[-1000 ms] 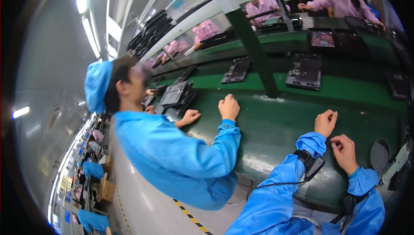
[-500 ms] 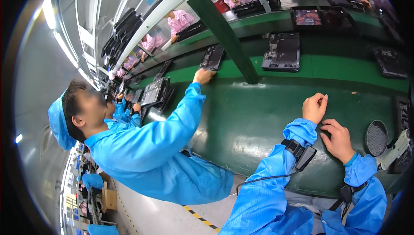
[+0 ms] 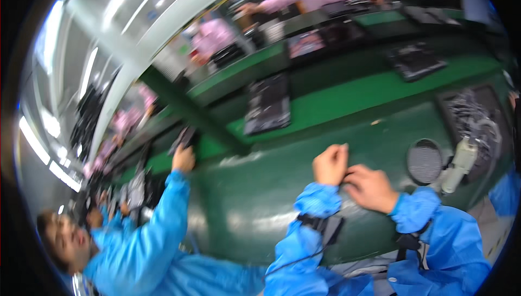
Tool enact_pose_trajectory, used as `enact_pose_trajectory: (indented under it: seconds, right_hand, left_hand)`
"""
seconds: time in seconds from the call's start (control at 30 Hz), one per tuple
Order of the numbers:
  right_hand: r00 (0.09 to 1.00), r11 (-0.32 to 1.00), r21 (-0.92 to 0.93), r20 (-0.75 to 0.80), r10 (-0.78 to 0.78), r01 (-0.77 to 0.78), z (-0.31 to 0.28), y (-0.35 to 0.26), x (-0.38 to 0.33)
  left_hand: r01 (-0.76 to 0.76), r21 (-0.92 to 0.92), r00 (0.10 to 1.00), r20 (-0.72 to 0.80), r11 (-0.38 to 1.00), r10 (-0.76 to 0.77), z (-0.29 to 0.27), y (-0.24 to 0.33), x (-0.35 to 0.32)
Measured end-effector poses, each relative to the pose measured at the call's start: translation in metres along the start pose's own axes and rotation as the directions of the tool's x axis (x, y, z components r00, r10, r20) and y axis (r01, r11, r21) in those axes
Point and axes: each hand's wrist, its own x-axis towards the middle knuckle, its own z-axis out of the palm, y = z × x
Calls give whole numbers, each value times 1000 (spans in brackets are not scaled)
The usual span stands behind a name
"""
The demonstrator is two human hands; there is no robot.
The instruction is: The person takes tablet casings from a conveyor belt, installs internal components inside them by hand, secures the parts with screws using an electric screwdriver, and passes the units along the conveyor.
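Note:
My left hand [image 3: 330, 164] hovers at the middle of the green worktable [image 3: 271, 209], its fingers curled in and pressed together, with nothing visible in them. Close beside it on the right is my right hand [image 3: 372, 188], fingers bent and slightly apart, holding nothing. The fingertips of the two hands nearly meet. Both wrists wear dark straps over blue sleeves. Right of my right hand lies a round dark dish with a textured face [image 3: 425, 161], next to a pale jointed handle [image 3: 460, 164]. Motion blur softens the fingers.
Beyond the table runs a green conveyor belt [image 3: 331, 103] carrying an opened laptop base [image 3: 267, 105] and another dark laptop part [image 3: 417, 61]. A dark tray [image 3: 448, 103] holds grey cables. At left, a blue-sleeved co-worker's hand [image 3: 183, 159] touches a dark device beside a slanted green post [image 3: 190, 106].
My view has swung to the right, so the table and belt appear shifted left and the cable tray shows more fully. My hands keep nearly the same pose.

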Motion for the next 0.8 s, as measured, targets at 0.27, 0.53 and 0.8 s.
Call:
enact_pose_trajectory:
  seconds: [0.27,0.53,0.8]
  right_hand:
    - [993,993,49,53,104,-107,-20,3,-6]
    - [996,997,22,-47,76,-75,-19,6,5]
    - [998,998,-35,-22,61,-61,-16,5,-4]
  left_hand:
    - [-22,-153,1000,-19,988,19,22,5,4]
    - [-61,-97,998,-22,993,59,16,11,16]
    - [-30,-151,999,-27,988,27,19,4,5]
